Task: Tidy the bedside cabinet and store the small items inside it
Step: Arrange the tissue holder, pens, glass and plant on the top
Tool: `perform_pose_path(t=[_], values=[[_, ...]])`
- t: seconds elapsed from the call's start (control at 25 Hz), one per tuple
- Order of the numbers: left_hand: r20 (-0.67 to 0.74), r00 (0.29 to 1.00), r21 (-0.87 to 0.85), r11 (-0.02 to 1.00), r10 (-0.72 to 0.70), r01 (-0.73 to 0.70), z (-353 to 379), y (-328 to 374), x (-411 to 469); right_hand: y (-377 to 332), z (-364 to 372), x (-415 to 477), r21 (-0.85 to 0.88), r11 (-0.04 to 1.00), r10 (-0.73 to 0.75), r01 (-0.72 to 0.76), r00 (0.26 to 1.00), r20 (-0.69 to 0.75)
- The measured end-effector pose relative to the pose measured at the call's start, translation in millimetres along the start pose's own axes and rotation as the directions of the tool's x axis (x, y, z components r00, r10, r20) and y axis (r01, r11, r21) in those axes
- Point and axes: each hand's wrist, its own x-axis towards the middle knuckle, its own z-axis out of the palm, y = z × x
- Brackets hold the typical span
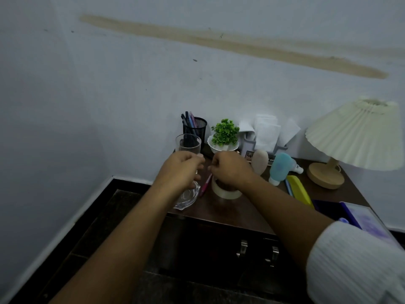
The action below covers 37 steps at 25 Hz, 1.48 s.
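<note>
My left hand [180, 170] hovers with its fingers curled over a clear glass dish [186, 198] at the left front corner of the dark wooden cabinet top [221, 212]. My right hand [230, 170] is bunched like a fist just above a roll of clear tape [225, 193]. The two hands nearly meet. Whether either pinches something small is hidden. A pink pen [206, 185] lies between the dish and the tape. A beige bottle [260, 161], a blue squeeze bottle [279, 168], a blue pen [288, 187] and a yellow case [299, 190] sit to the right.
Along the wall stand a drinking glass [188, 143], a black mesh pen holder [195, 126], a small potted plant [225, 135], a tissue holder [265, 137] and a pleated lamp [355, 137]. A purple box [359, 215] lies at the right front. The cabinet doors with metal handles [243, 248] are closed.
</note>
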Motion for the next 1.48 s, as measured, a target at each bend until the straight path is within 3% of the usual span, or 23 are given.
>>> perform_pose_path(t=[0.28, 0.52, 0.76, 0.92, 1.12, 1.2, 1.36, 1.48], values=[[-0.063, 0.996, -0.143, 0.988, 0.056, -0.064, 1.8, 8.3, 6.3, -9.0, 27.1, 22.8, -0.124, 0.986, 0.1, -0.108, 0.993, -0.067], [-0.085, 0.993, -0.147, 0.985, 0.08, -0.092, 5.0, 6.9, 8.2, -12.1, 17.5, 27.6, 0.13, 0.951, 0.281, -0.279, 0.96, -0.001], [-0.09, 0.994, -0.154, 0.986, 0.056, -0.07, 6.2, 6.6, 8.2, -13.8, 21.0, 28.8, 0.037, 0.973, 0.228, -0.228, 0.974, 0.008], [-0.107, 0.994, -0.162, 0.985, 0.038, -0.055, 2.6, 1.8, 10.7, -9.4, 21.8, 35.5, 0.253, 0.912, 0.32, -0.322, 0.946, 0.05], [-0.132, 0.989, -0.079, 0.994, 0.067, -0.078, 0.7, -3.9, 15.4, -8.3, -2.0, 19.3, 0.469, 0.861, 0.264, -0.196, 0.961, -0.083], [-0.146, 0.98, 0.046, 0.99, 0.137, -0.131, -0.5, -9.6, 18.6, -10.4, -22.7, 4.8, 0.555, 0.824, 0.238, -0.113, 0.958, -0.159], [-0.012, 0.965, 0.292, 0.924, 0.263, -0.248, 5.1, -10.1, 16.1, -18.2, -68.6, -23.9, 0.64, 0.766, 0.084, 0.062, 0.977, -0.195], [-0.08, 0.935, 0.338, 0.892, 0.345, -0.3, 4.6, -4.1, 16.0, -17.8, -85.5, -26.8, 0.711, 0.685, 0.011, 0.16, 0.973, -0.23]])
